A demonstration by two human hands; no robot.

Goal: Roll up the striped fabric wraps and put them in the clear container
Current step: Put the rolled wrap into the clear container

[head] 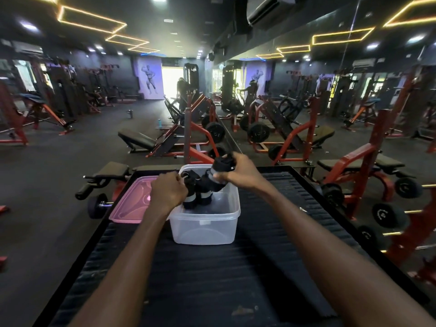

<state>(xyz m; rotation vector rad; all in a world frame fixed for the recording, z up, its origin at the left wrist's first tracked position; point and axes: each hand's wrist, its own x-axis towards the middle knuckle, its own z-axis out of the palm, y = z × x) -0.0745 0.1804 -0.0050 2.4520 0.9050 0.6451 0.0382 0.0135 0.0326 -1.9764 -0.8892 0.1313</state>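
Head view shows the right hand (238,172) gripping a rolled black-and-white striped fabric wrap (220,167) above the clear plastic container (205,228); the left hand (168,190) holds rolls (197,197) inside. Soft, light cloth probably unrolls; grip around its middle.

My left hand (168,189) is covering the near side of one rolled wrap (191,197), so I'm not seeing how my fingers are sitting on it. My right hand (238,173) is hiding part of the wrap (221,166) it's holding. The stripes are blurring into dark and pale bands. Both forearms are running off the bottom edge.
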